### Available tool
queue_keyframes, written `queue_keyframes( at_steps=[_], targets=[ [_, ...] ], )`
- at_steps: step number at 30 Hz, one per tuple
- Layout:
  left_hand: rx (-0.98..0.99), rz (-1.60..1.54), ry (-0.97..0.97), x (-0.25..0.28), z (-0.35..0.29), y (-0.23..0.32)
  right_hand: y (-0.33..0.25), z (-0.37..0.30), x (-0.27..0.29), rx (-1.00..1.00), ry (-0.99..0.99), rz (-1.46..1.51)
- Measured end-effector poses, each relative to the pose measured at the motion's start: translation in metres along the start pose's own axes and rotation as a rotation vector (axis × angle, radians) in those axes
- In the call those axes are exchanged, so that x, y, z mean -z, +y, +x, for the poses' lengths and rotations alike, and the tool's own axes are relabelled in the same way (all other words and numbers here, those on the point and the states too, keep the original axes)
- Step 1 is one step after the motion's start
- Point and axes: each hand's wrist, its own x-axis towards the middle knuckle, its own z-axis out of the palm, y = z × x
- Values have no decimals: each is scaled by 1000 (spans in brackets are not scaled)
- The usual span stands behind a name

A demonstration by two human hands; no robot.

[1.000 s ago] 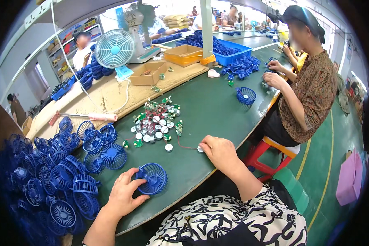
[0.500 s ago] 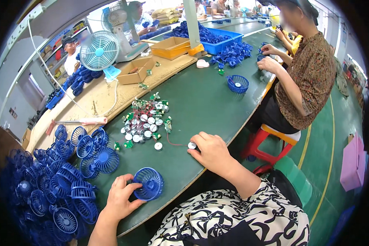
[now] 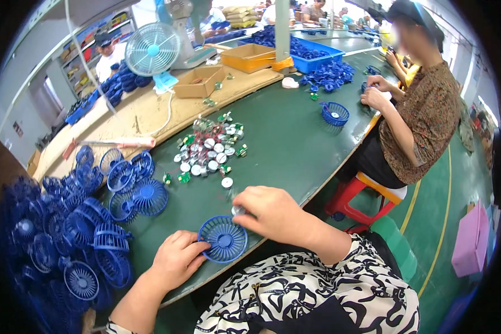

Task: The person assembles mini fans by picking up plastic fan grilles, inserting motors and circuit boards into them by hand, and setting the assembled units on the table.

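My left hand (image 3: 178, 257) pinches the rim of a round blue slotted fan housing (image 3: 224, 240), tilted with its open side up at the table's near edge. Just above the housing's far right rim, my right hand (image 3: 274, 214) is closed on a small round silver motor (image 3: 238, 211). Any wire on this motor is blurred or hidden by my fingers. Farther off lies a heap of similar motors (image 3: 212, 165) with red wires and green circuit boards. One loose motor (image 3: 227, 182) rests between that heap and my right hand.
A large pile of blue fan housings (image 3: 80, 231) covers the left end of the green table (image 3: 284, 150). Another housing (image 3: 335, 114) stands toward a co-worker (image 3: 420, 119) seated at right. Cardboard boxes (image 3: 200, 83), a desk fan (image 3: 152, 50) and a blue crate (image 3: 320, 62) are behind.
My right hand has brought the motor left from the table to beside the housing. My left hand has shifted the housing slightly right and turned its open side upward. The view has moved somewhat.
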Motion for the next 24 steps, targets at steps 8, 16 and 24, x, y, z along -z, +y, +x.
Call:
queue_keyframes(
  at_steps=[8, 16, 24],
  targets=[
    [-15, -21, 91, -6, 1, -1, -24, 19, -13, 195, -334, -137],
    [24, -27, 107, -13, -3, -4, -27, 27, -11, 194, -410, -76],
    [12, -10, 145, -16, -4, -3, -30, 26, -7, 181, -491, -55]
  ],
)
